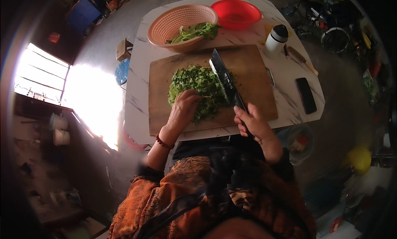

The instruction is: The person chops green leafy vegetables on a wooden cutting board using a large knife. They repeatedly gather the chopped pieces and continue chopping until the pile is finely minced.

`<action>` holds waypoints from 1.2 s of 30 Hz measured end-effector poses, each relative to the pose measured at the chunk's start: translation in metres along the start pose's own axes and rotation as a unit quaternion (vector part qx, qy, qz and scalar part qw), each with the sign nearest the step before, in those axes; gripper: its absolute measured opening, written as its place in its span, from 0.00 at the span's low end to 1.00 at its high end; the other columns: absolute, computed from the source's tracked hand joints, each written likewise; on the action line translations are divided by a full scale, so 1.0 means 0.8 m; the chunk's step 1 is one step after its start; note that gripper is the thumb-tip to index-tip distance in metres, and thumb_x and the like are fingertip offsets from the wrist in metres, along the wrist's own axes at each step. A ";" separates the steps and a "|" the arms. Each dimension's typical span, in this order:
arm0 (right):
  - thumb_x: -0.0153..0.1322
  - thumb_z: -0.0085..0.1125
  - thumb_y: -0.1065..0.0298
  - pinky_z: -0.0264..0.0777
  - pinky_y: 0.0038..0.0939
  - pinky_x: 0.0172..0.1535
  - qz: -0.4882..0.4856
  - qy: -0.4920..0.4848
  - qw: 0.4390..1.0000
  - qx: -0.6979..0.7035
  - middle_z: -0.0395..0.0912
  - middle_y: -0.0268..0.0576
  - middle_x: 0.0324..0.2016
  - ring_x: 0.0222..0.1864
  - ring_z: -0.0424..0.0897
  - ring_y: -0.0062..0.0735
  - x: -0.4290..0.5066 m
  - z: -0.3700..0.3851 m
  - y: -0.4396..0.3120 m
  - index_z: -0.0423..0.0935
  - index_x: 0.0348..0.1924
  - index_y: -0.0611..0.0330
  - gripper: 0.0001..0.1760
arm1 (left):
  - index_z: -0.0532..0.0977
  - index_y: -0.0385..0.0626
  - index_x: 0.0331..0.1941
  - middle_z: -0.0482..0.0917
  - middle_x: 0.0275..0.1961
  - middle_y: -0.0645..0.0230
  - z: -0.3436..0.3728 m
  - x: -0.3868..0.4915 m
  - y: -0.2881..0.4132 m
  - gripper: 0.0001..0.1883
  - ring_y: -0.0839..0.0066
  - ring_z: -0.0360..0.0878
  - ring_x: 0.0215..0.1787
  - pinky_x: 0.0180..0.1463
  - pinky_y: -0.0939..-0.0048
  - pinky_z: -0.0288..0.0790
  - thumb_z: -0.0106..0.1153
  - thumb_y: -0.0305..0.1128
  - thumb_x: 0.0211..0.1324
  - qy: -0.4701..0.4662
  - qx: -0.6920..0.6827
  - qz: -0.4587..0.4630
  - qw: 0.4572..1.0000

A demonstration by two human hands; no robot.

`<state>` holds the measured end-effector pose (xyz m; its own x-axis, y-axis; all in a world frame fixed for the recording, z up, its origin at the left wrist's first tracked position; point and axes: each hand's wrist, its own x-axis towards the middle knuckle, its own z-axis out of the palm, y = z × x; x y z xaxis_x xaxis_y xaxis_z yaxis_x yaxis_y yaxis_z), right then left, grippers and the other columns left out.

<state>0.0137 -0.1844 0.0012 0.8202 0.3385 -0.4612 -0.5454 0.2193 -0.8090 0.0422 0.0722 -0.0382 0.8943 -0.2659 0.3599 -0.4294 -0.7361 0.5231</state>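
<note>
A heap of chopped leafy greens (195,80) lies in the middle of a wooden cutting board (254,71). My right hand (252,119) grips the black handle of a kitchen knife (224,73). Its dark, broad blade is tilted over the right side of the heap and points away from me. My left hand (185,108) rests on the near left part of the greens, its fingers bent; whether it pinches any leaves is hard to tell. A dark red bead bracelet (164,142) circles my left wrist.
Behind the board stand a pink plastic colander (173,20) holding whole leaves (195,32) and a red basin (237,14). To the right are a white bottle with a black lid (276,42), a wooden-handled tool (297,55) and a phone (305,95). All sit on a marbled table (136,99).
</note>
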 end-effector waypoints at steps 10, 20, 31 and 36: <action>0.79 0.52 0.60 0.59 0.21 0.14 -0.044 0.005 0.990 -0.131 0.67 0.33 0.21 0.12 0.64 0.15 0.018 0.037 0.017 0.63 0.48 0.61 0.14 | 0.81 0.42 0.36 0.81 0.38 0.59 -0.003 -0.041 0.021 0.06 0.56 0.80 0.40 0.43 0.61 0.74 0.60 0.20 0.54 0.096 -0.119 -0.023 0.988; 0.79 0.51 0.60 0.60 0.20 0.15 -0.155 -0.010 0.968 -0.198 0.67 0.34 0.23 0.14 0.64 0.15 -0.017 0.056 0.016 0.64 0.46 0.59 0.12 | 0.81 0.40 0.34 0.82 0.27 0.63 -0.027 -0.062 -0.003 0.03 0.71 0.80 0.27 0.32 0.73 0.73 0.64 0.23 0.55 0.179 -0.178 -0.150 0.956; 0.79 0.50 0.61 0.61 0.19 0.15 -0.191 -0.004 0.965 -0.178 0.66 0.33 0.24 0.14 0.64 0.14 -0.025 0.067 0.003 0.64 0.45 0.57 0.10 | 0.80 0.40 0.28 0.79 0.28 0.60 -0.040 -0.089 -0.045 0.11 0.70 0.78 0.29 0.32 0.70 0.68 0.59 0.32 0.64 0.276 -0.063 -0.123 0.951; 0.79 0.52 0.60 0.61 0.18 0.15 -0.080 0.018 0.981 -0.175 0.67 0.32 0.23 0.14 0.65 0.13 -0.007 0.070 0.017 0.63 0.44 0.58 0.12 | 0.80 0.42 0.38 0.79 0.28 0.61 -0.048 -0.093 -0.050 0.08 0.69 0.80 0.31 0.34 0.70 0.71 0.52 0.30 0.68 0.200 -0.035 -0.163 0.965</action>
<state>-0.0076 -0.1323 0.0129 0.8995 0.2909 -0.3261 -0.3221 -0.0629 -0.9446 -0.0122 0.1455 -0.0567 0.8691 0.2448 0.4297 -0.1536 -0.6924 0.7050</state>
